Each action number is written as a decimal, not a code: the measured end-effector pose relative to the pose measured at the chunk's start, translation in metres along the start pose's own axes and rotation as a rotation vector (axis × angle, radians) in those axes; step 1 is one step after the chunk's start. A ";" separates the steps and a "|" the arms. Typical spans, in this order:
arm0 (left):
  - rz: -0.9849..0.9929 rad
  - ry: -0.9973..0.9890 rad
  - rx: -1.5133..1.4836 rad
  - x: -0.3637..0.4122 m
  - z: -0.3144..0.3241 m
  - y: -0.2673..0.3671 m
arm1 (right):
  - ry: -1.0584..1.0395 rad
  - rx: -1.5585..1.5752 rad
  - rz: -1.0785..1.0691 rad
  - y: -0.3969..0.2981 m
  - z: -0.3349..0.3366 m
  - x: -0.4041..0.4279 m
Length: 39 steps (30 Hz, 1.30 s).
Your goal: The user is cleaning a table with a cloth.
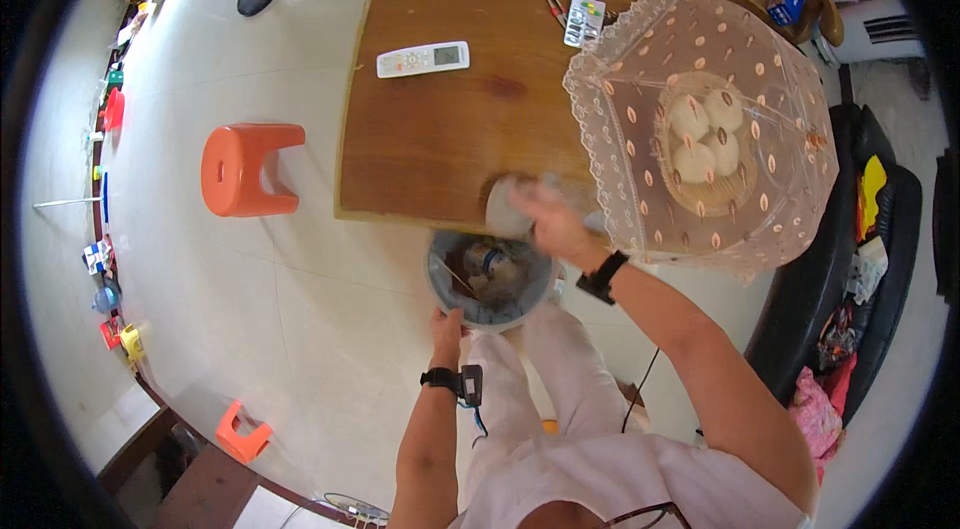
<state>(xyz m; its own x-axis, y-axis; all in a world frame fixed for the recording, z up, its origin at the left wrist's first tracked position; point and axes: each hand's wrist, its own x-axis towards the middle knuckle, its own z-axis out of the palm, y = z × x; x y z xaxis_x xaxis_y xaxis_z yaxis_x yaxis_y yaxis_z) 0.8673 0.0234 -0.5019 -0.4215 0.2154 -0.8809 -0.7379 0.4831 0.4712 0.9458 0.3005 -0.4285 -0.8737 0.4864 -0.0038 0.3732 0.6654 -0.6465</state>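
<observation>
My left hand (448,325) grips the near left rim of a grey plastic bin (436,270). Inside the bin lies mixed rubbish (491,274), with a thin stick and a blue-marked, crumpled piece among it. Over the near edge of a wooden table (450,131), my right hand (551,221) is blurred by motion. Its fingers overlap a pale, whitish object (504,208), also blurred, which they seem to hold just above the bin. Blur hides what kind of object it is.
A lace-edged mesh food cover (637,109) stands over a round basket (705,206) of pale buns (694,163). A remote control (422,59), a blister pack (584,21) and a red-handled tool (554,6) lie on the table. Orange stools (225,169) stand left; a black sofa (787,311) is right.
</observation>
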 end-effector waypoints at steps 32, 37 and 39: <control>0.012 -0.146 0.033 0.104 -0.203 0.040 | 0.248 -0.264 0.166 -0.106 0.208 0.088; 0.088 -0.145 0.047 0.145 -0.264 0.063 | 0.031 0.032 0.136 -0.219 0.272 0.079; 0.069 -0.146 0.093 0.150 -0.278 0.083 | 0.189 0.070 0.313 -0.216 0.258 0.082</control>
<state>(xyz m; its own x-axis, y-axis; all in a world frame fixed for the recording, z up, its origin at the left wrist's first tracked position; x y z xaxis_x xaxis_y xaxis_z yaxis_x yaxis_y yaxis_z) 0.5958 -0.1403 -0.5822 -0.3833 0.3683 -0.8471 -0.6554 0.5378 0.5303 0.7127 0.0508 -0.4865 -0.6456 0.7601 -0.0730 0.5849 0.4308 -0.6873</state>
